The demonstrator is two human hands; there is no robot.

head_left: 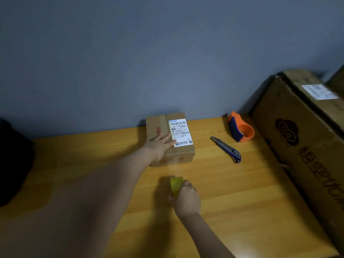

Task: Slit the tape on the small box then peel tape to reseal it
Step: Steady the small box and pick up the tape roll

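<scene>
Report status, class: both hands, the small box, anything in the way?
Left hand flat on small box, open. Right hand has its grip on yellow tape roll. Utility knife and orange dispenser lie right, clear of the box.
</scene>
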